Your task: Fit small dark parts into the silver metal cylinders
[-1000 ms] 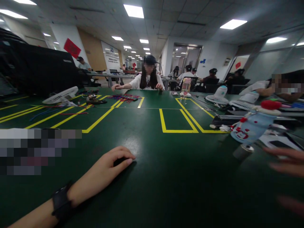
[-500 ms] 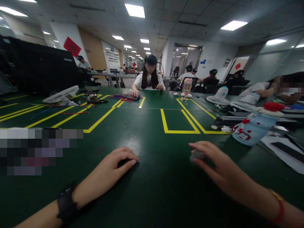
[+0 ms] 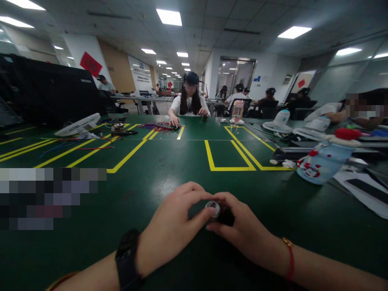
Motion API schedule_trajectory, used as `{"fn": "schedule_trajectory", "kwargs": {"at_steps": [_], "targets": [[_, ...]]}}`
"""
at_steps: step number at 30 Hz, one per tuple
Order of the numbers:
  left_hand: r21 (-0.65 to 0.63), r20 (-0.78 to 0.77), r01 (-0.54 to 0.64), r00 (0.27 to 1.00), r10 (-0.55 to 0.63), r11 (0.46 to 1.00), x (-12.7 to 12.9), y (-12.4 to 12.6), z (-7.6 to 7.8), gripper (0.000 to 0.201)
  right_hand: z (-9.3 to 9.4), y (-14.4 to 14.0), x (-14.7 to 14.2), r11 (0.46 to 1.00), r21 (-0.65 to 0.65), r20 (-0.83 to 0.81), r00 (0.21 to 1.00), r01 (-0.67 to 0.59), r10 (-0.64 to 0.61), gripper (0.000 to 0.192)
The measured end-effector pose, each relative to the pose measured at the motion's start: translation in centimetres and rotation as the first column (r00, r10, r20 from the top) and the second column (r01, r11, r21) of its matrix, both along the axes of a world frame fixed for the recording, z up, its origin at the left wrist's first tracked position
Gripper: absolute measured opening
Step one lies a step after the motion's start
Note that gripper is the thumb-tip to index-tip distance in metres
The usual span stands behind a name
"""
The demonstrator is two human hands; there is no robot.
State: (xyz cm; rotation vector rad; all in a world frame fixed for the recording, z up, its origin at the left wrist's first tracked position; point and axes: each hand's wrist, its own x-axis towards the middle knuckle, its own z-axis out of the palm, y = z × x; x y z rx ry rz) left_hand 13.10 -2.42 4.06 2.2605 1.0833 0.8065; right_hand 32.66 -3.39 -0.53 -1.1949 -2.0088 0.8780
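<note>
Both of my hands meet over the green table (image 3: 169, 169) in front of me. My right hand (image 3: 239, 228) grips a small dark cylinder with a silver round end (image 3: 213, 208). My left hand (image 3: 172, 224), with a black watch on its wrist, touches that silver end with thumb and fingertips. Most of the cylinder's body is hidden under my fingers.
A pale blue pouch with red trim (image 3: 321, 161) lies at the right beside papers and a phone. White desk fans (image 3: 77, 124) stand at left and right. A person (image 3: 189, 101) across the table handles coloured wires (image 3: 159, 126). Yellow tape (image 3: 227, 155) marks boxes.
My right hand picked up the small cylinder at the right and carried it left to the middle. My left hand left the table and closed onto its end.
</note>
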Motion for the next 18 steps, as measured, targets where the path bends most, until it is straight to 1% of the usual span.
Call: {"fn": "schedule_trajectory", "kwargs": {"at_steps": [2, 3, 4, 6, 8, 10, 12, 13, 15, 16, 18], "targets": [[-0.018, 0.053, -0.005, 0.999, 0.006, 1.0, 0.8, 0.2, 0.5, 0.014, 0.4, 0.1, -0.1, 1.0, -0.006, 0.01, 1.0, -0.018, 0.018, 0.04], [-0.024, 0.08, -0.015, 0.997, 0.017, 1.0, 0.8, 0.3, 0.4, 0.014, 0.5, 0.1, -0.1, 1.0, -0.001, 0.014, 1.0, -0.016, 0.016, 0.039], [-0.032, 0.098, -0.028, 0.995, 0.031, 0.999, 0.5, 0.5, 0.2, 0.014, 0.6, 0.1, -0.1, 1.0, 0.008, 0.021, 1.0, -0.01, 0.01, 0.038], [-0.05, 0.086, -0.052, 0.995, 0.056, 0.997, -0.4, 0.9, -0.8, 0.013, 0.5, 0.0, -0.1, 1.0, 0.029, 0.039, 0.999, 0.002, -0.003, 0.035], [-0.068, 0.007, -0.056, 0.998, 0.057, 0.996, -1.3, 1.3, -2.1, 0.012, 0.3, -0.1, -0.1, 0.999, 0.052, 0.05, 0.999, 0.011, -0.014, 0.035], [-0.065, -0.099, -0.039, 0.995, 0.032, 0.997, -1.7, 1.6, -3.2, 0.011, 0.1, -0.2, -0.2, 0.996, 0.085, 0.061, 0.998, 0.007, -0.012, 0.041], [-0.053, -0.176, -0.005, 0.984, -0.005, 0.999, -1.7, 1.7, -3.8, 0.012, 0.3, -0.2, -0.3, 0.994, 0.113, 0.085, 0.996, 0.001, -0.011, 0.046], [-0.051, -0.191, 0.012, 0.981, -0.022, 0.999, -1.6, 1.7, -3.9, 0.013, 0.4, -0.3, -0.3, 0.993, 0.121, 0.102, 0.995, 0.006, -0.018, 0.046], [-0.076, -0.166, 0.035, 0.985, -0.047, 0.997, -2.0, 1.7, -3.7, 0.02, 0.9, -0.2, 0.6, 0.991, 0.129, 0.132, 0.99, 0.03, -0.047, 0.043], [-0.097, -0.137, 0.039, 0.989, -0.052, 0.995, -2.5, 1.8, -3.6, 0.026, 1.1, -0.2, 1.5, 0.988, 0.139, 0.143, 0.986, 0.062, -0.082, 0.043], [-0.139, -0.077, 0.024, 0.996, -0.035, 0.99, -4.4, 1.9, -3.5, 0.033, 1.4, 0.0, 4.4, 0.967, 0.185, 0.186, 0.96, 0.174, -0.208, 0.045]]}}
